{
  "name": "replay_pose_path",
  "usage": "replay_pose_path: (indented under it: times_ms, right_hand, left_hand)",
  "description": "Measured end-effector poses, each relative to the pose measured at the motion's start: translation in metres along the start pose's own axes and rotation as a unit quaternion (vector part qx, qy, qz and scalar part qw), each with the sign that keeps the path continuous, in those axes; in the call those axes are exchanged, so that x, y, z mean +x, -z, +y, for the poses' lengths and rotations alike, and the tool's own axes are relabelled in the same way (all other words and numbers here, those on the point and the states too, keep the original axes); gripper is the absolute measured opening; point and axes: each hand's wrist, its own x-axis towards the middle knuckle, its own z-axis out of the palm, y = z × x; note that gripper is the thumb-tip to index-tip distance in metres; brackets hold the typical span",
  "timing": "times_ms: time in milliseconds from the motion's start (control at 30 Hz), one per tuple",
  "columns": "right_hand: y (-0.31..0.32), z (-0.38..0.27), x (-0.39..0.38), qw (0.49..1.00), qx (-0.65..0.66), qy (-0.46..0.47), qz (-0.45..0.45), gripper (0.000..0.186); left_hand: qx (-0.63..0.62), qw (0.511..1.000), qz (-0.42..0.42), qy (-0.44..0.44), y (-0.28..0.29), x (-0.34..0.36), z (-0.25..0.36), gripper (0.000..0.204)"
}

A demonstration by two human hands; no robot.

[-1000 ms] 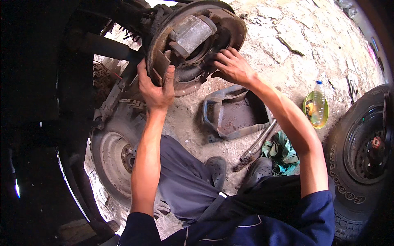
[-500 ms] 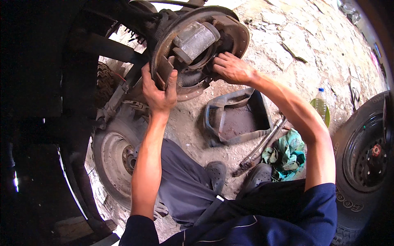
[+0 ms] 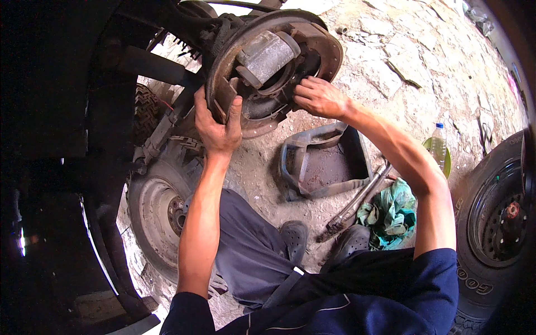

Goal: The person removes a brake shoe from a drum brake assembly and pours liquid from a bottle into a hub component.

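Observation:
A round, rusty drum brake assembly [image 3: 262, 106] is at the top middle, on the end of a dark axle. Near its centre sits a grey metal hub [image 3: 269, 58]. My left hand [image 3: 219, 127] grips the near left rim, with the thumb in front by a brake shoe [image 3: 223, 96] and the fingers partly behind the plate. On the right side of the assembly, my right hand [image 3: 321, 97] is closed, its fingertips tucked inside against the dark parts. Whatever those fingertips pinch is hidden.
Below the assembly lies a cut-open plastic container [image 3: 329, 162] with dark residue. Beside it are a long metal tool [image 3: 357, 204] and a green rag [image 3: 391, 215]. A bottle [image 3: 439, 142] stands farther right. Wheels lie left [image 3: 159, 209] and right [image 3: 497, 206].
My right hand has shifted slightly right, its fingers still at the brake assembly. My left hand keeps its grip on the rim. The whole view has moved a little.

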Motion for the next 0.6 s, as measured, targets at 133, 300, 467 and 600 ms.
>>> replay_pose_path:
  times_ms: [133,300,467,600]
  right_hand:
    - [0.0012,-0.0010,-0.0001,1.000,-0.015,0.010,-0.011,0.013]
    - [-0.0009,-0.0035,-0.0017,1.000,-0.025,0.008,-0.011,0.015]
    - [-0.0010,-0.0029,0.0000,0.998,-0.051,0.019,-0.006,0.016]
    - [-0.0003,-0.0032,-0.0007,0.999,-0.046,0.026,-0.006,0.014]
  left_hand:
    - [-0.001,1.000,-0.001,0.013,0.0015,0.0008,0.0020,0.058]
    - [0.000,1.000,0.018,-0.006,-0.0008,0.0008,0.0025,0.054]
    - [-0.015,0.999,0.029,-0.001,-0.0037,0.0010,0.0052,0.053]
    - [-0.010,1.000,0.022,0.000,-0.0012,0.0005,0.0033,0.057]
